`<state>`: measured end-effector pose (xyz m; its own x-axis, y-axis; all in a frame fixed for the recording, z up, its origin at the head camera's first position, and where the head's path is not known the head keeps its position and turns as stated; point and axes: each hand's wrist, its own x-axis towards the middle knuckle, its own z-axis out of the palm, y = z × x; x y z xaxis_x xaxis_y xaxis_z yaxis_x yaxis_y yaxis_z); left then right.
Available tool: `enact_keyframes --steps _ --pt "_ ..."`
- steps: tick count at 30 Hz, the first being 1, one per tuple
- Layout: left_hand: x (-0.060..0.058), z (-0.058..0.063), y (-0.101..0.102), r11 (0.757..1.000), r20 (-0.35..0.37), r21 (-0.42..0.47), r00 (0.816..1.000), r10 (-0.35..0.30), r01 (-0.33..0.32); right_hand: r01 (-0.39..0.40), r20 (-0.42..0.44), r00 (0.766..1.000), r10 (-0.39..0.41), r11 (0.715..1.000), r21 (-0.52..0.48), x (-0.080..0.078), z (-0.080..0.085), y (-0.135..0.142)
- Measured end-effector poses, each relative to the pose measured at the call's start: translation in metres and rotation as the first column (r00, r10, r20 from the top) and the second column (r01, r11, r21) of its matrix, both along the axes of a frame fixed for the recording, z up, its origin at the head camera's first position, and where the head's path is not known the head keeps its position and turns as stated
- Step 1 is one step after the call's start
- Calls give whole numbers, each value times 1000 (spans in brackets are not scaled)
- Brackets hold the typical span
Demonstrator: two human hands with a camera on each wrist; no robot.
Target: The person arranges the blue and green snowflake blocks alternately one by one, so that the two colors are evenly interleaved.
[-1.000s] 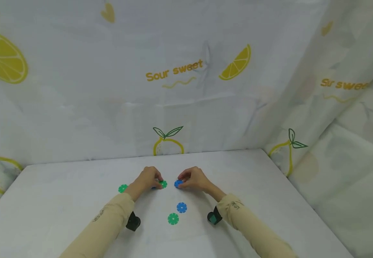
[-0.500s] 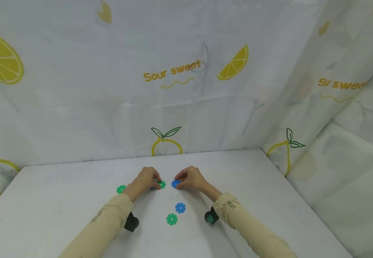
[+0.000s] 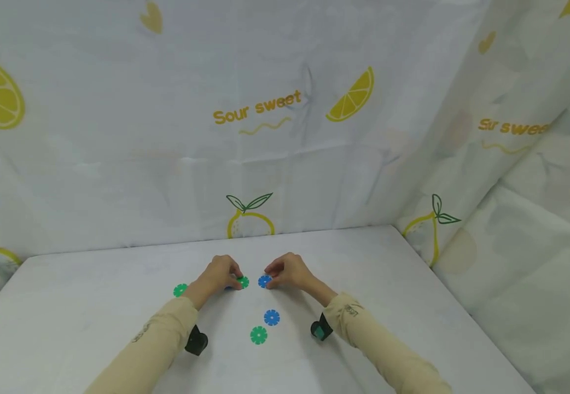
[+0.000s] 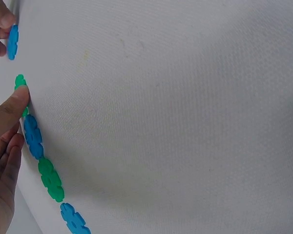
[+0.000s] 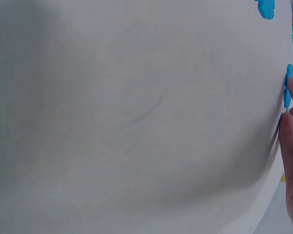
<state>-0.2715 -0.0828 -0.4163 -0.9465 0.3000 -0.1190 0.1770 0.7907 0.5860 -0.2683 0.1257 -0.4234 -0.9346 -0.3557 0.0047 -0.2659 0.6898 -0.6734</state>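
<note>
My left hand (image 3: 218, 273) pinches a green notched snowflake disc (image 3: 244, 282) near the middle of the table, thumb on its face. In the left wrist view a blue disc (image 4: 33, 136), a second green disc (image 4: 51, 179) and another blue disc (image 4: 74, 219) trail from it in a row, end to end; whether all are interlocked I cannot tell. Opposite, my right hand (image 3: 290, 272) holds a blue snowflake disc (image 3: 263, 281) between thumb and fingers. A small gap separates this disc from the green one.
Nearer the front lie a loose blue disc (image 3: 272, 317) and a loose green disc (image 3: 259, 335). One green disc (image 3: 180, 290) shows left of the left wrist. Behind the white table (image 3: 364, 262) hangs a lemon-print curtain (image 3: 167, 191).
My right hand has brought its blue disc slightly left, narrowing the gap to the green disc. The left hand keeps its hold. The whole head view has shifted a little.
</note>
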Motion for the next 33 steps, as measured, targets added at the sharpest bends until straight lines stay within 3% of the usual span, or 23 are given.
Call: enact_keyframes --steps 33 --pt "-2 0 -1 1000 17 -5 1000 2 -1 -17 14 1000 17 1000 11 -5 0 -12"
